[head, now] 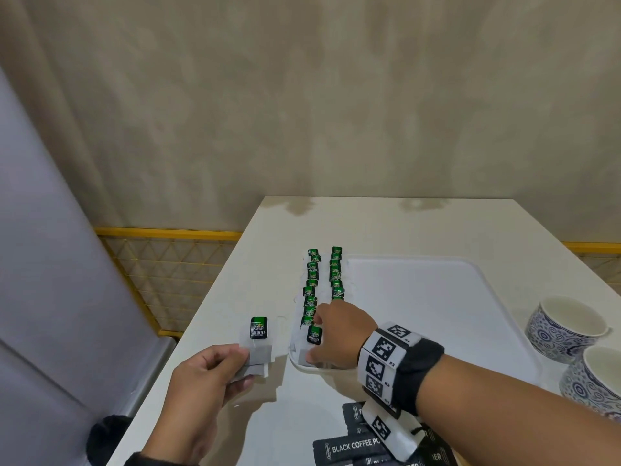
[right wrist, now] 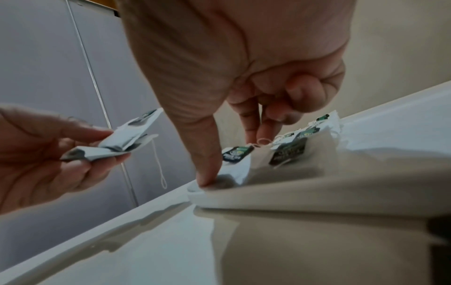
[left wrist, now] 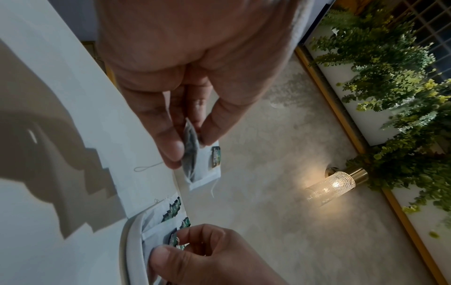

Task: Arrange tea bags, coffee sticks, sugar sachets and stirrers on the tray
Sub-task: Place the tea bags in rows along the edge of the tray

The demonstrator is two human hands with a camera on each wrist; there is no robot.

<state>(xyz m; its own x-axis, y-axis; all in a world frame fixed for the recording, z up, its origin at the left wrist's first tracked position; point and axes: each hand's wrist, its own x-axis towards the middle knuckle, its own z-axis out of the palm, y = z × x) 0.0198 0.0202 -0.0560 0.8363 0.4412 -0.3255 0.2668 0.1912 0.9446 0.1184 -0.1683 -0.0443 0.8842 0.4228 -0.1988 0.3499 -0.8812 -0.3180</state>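
Observation:
A white tray (head: 437, 314) lies on the white table (head: 369, 223). Two rows of green-tagged tea bags (head: 311, 287) run along the tray's left side. My right hand (head: 312, 338) is at the near end of the left row. Its thumb presses the nearest tea bag (right wrist: 234, 154) down by the tray rim (right wrist: 292, 192), while its curled fingers pinch the bag's tag and string. My left hand (head: 247, 364) hovers left of the tray and pinches a small bundle of tea bags (left wrist: 190, 154) between thumb and fingers, one green tag (head: 258, 327) pointing away from me.
Black coffee sticks (head: 353, 447) are piled at the table's near edge under my right wrist. Two blue-patterned cups (head: 564, 327) stand right of the tray. The table's left edge drops off beside my left hand, with a yellow mesh fence (head: 168, 270) beyond it.

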